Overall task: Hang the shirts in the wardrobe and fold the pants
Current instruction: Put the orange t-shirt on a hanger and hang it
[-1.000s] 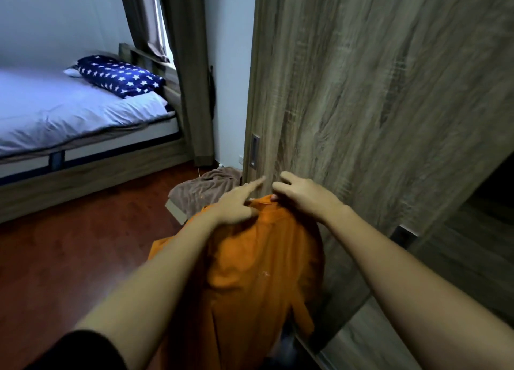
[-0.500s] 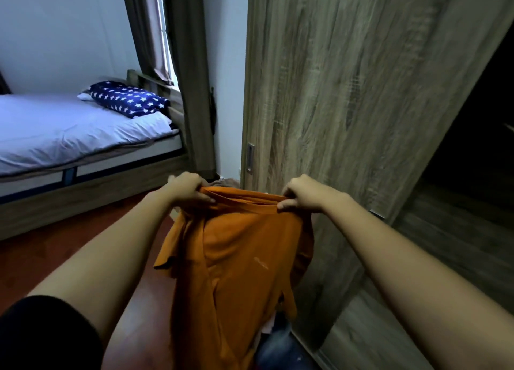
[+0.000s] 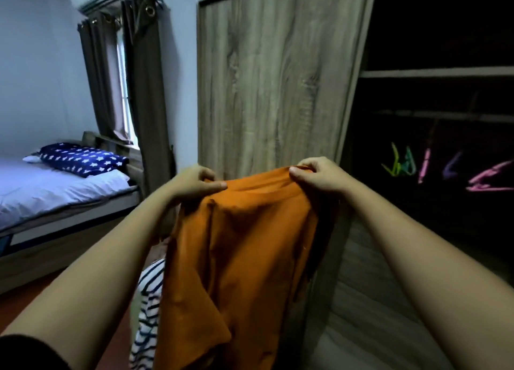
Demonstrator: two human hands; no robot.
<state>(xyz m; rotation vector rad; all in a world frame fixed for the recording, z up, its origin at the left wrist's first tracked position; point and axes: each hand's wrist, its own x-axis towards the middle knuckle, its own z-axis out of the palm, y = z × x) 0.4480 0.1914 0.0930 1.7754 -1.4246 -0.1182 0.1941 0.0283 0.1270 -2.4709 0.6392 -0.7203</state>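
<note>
Head camera, left to right: my left hand (image 3: 194,184) pinches one end of the orange shirt's (image 3: 244,258) top edge and my right hand (image 3: 317,177) pinches the other. Both arms reach forward at about the same height, so the shirt hangs spread between them in front of the wardrobe door (image 3: 272,77). I judge this the hanging step, and next I must free one hand to fetch one of the coloured hangers (image 3: 424,165) in the dark open bay at right.

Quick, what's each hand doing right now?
Left hand: pinches the orange shirt at its top edge.
Right hand: fingers curled round the shirt's top edge too.
</note>
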